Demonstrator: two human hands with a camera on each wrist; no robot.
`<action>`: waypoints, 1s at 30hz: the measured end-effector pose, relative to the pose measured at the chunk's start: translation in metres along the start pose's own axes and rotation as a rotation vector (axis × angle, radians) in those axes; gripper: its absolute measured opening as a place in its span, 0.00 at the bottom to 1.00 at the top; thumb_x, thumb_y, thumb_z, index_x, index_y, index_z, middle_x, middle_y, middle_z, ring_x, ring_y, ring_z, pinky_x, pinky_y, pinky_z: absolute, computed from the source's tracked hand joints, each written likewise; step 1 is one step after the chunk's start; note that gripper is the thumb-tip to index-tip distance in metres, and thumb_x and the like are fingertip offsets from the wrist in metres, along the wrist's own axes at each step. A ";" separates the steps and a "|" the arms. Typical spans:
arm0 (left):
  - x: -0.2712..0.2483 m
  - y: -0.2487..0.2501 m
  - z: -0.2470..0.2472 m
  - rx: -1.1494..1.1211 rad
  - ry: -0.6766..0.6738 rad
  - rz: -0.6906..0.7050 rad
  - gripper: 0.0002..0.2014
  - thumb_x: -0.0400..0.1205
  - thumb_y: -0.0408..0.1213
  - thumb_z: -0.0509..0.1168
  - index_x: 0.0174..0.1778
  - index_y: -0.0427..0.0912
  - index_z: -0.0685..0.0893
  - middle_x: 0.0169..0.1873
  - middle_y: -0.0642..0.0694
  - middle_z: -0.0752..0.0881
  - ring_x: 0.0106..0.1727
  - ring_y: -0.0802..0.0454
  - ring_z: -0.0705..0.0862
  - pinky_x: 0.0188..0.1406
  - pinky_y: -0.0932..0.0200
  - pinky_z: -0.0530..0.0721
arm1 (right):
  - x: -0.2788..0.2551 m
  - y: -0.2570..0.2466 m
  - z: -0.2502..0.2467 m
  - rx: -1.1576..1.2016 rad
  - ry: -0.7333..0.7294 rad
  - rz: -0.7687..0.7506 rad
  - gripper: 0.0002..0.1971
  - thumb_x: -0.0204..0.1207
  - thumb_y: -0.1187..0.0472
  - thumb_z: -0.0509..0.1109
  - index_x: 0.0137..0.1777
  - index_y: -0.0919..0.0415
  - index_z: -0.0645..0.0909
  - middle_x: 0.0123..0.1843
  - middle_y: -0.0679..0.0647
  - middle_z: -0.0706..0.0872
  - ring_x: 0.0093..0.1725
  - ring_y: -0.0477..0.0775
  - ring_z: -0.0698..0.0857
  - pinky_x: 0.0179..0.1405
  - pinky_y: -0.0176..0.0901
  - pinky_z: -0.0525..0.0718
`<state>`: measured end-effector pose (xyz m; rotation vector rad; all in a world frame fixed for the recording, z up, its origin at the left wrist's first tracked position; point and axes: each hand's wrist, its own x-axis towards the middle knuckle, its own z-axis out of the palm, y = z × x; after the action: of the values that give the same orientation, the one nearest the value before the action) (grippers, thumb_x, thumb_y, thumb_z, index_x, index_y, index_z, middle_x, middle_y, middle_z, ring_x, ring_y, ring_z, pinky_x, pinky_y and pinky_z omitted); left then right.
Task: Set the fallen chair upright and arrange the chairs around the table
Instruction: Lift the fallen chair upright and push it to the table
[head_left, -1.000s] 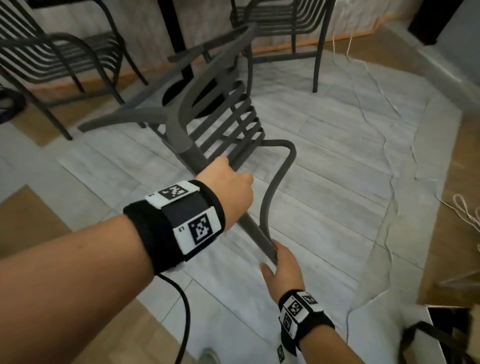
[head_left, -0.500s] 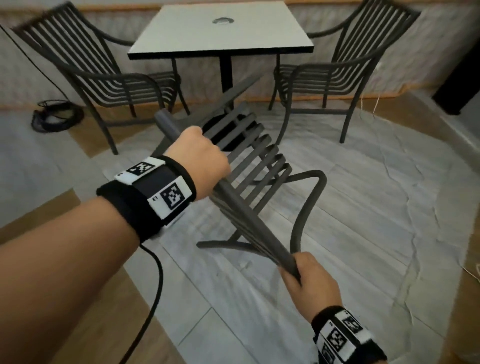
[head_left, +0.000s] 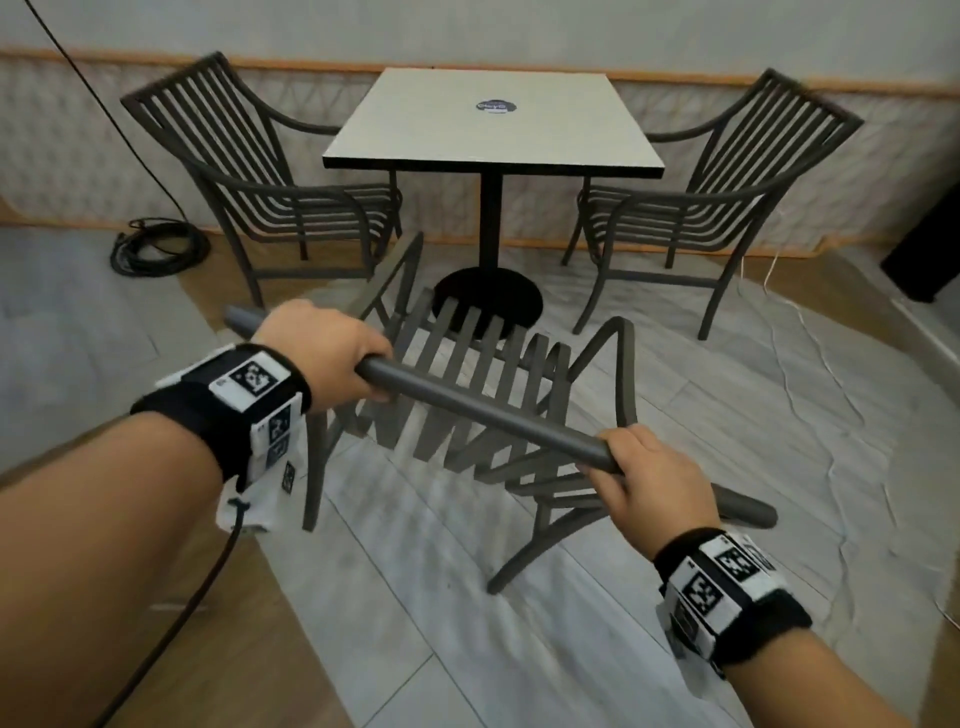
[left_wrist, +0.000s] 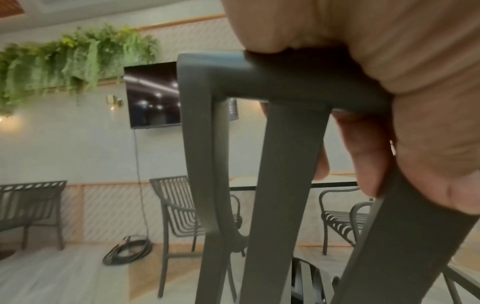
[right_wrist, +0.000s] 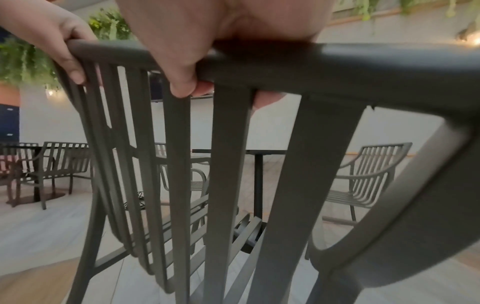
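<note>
A dark grey slatted armchair (head_left: 483, 410) stands about upright right in front of me, its seat facing the square white-topped table (head_left: 493, 119). My left hand (head_left: 332, 358) grips the left end of its top rail, and my right hand (head_left: 644, 478) grips the right end. In the left wrist view my fingers (left_wrist: 363, 154) curl under the rail (left_wrist: 285, 82). The right wrist view shows my fingers (right_wrist: 182, 82) wrapped round the same rail (right_wrist: 363, 67). Two matching chairs stand upright beside the table, one to its left (head_left: 260, 192) and one to its right (head_left: 717, 197).
The table's black round base (head_left: 488, 301) sits just beyond the held chair's seat. A coiled black cable (head_left: 156, 247) lies on the floor at the left by the wall. A dark box (head_left: 930, 260) stands at the far right. Wrinkled floor sheeting covers the area.
The chair has swung up from a steep tilt to about upright, its back turned square to me. Both hands stayed on the top rail, and the right hand rose.
</note>
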<state>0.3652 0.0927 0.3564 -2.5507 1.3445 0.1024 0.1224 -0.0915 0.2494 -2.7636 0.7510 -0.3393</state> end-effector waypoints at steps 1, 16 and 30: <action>-0.003 -0.007 0.007 -0.043 -0.019 -0.029 0.07 0.78 0.58 0.66 0.43 0.61 0.81 0.35 0.58 0.84 0.41 0.54 0.82 0.47 0.56 0.79 | 0.007 -0.005 -0.002 -0.017 0.000 -0.030 0.08 0.73 0.51 0.68 0.50 0.49 0.77 0.40 0.44 0.78 0.32 0.47 0.74 0.33 0.42 0.73; -0.023 -0.064 0.111 -0.364 -0.058 -0.222 0.08 0.75 0.55 0.71 0.47 0.60 0.86 0.41 0.57 0.88 0.45 0.56 0.85 0.49 0.57 0.82 | 0.041 -0.062 0.013 -0.168 -0.151 -0.147 0.11 0.71 0.48 0.69 0.51 0.50 0.79 0.40 0.46 0.83 0.38 0.51 0.82 0.41 0.47 0.79; -0.003 -0.088 0.118 -0.208 -0.092 -0.477 0.03 0.79 0.46 0.67 0.44 0.61 0.85 0.43 0.58 0.86 0.54 0.51 0.84 0.75 0.34 0.65 | 0.067 0.013 -0.019 -0.309 -0.298 0.204 0.07 0.67 0.43 0.72 0.42 0.39 0.79 0.35 0.41 0.84 0.37 0.45 0.80 0.39 0.40 0.77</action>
<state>0.4429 0.1728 0.2598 -2.9221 0.6955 0.2755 0.1669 -0.1410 0.2738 -2.8818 1.0669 0.2455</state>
